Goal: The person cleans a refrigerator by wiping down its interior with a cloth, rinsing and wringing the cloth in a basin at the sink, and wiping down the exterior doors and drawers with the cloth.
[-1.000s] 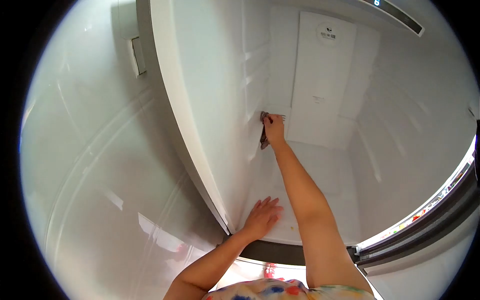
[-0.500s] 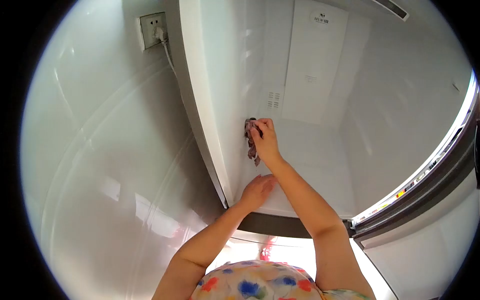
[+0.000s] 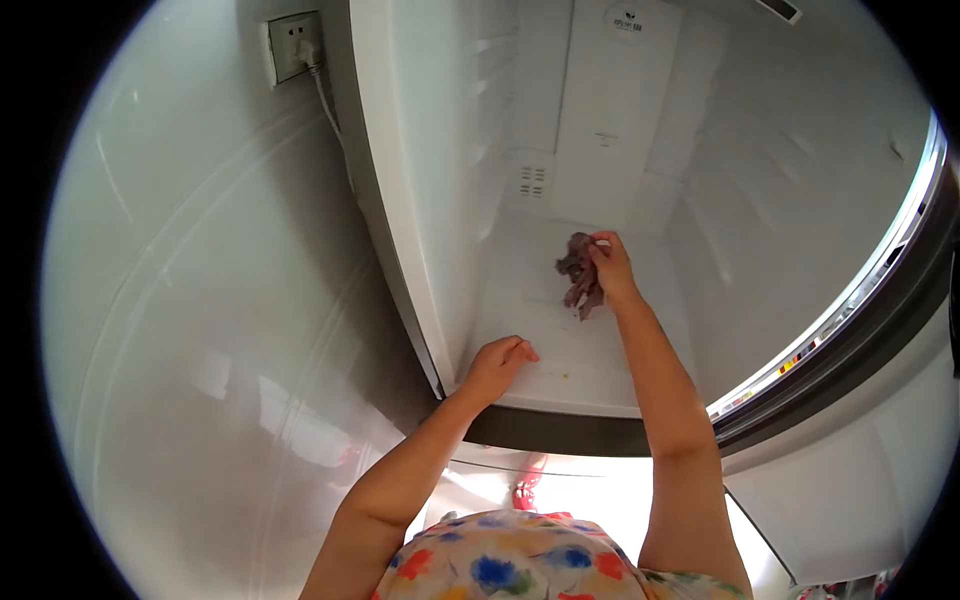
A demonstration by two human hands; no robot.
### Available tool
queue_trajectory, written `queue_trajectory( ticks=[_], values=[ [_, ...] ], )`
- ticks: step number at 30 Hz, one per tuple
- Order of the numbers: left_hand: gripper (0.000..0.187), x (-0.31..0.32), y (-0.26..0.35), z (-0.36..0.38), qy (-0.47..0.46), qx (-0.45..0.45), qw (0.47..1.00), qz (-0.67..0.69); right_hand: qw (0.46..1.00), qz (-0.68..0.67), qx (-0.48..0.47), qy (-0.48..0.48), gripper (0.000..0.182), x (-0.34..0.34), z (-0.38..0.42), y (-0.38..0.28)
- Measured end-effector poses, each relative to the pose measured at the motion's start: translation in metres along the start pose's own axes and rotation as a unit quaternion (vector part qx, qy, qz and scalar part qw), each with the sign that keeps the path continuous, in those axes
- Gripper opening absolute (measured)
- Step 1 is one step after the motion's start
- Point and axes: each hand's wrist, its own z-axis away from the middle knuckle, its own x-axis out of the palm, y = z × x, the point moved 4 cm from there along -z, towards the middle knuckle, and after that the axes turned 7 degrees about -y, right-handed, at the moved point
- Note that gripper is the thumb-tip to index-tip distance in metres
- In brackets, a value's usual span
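My right hand [image 3: 614, 272] pinches a crumpled grey-brown cloth [image 3: 578, 268] inside an open refrigerator compartment. The cloth hangs in loose folds over the white compartment floor [image 3: 510, 285], toward the back wall. Close to the front edge, at the left, my left hand [image 3: 498, 368] is loosely curled, with nothing visible in its fingers. A few small yellowish specks [image 3: 566, 376] lie on the floor to the right of that hand.
The compartment's left side wall [image 3: 430, 170] and back panel [image 3: 610, 110] enclose the space. At the right stands the opened door [image 3: 840, 480]. A wall socket [image 3: 293, 45] with a plugged-in cord is at upper left. Below the dark front edge [image 3: 560, 430] red footwear [image 3: 525, 492] shows.
My right hand has carried the cloth away from the left wall, rightward over the compartment floor. My left hand has shifted slightly left, its fingers now curled rather than stretched out.
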Motion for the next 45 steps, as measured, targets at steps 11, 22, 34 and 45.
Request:
queue_trajectory(
  ticks=[11,22,34,45],
  values=[
    [0.029,-0.001,-0.002,-0.007,0.012,-0.024,0.999,0.043,0.85,0.516,0.004,-0.105,0.05,0.015,-0.049,0.097],
    [0.027,-0.002,-0.002,-0.006,0.007,-0.018,0.999,0.027,0.924,0.291,-0.089,-0.229,0.048,0.047,0.005,0.053],
    [0.019,-0.012,0.007,-0.007,0.084,0.013,0.993,-0.087,0.983,-0.071,0.118,-0.124,0.04,-0.035,0.02,0.006],
    [0.012,-0.014,0.016,-0.009,0.084,0.075,0.961,-0.254,0.837,0.539,0.044,0.083,0.042,-0.124,-0.078,0.123]
  ],
)
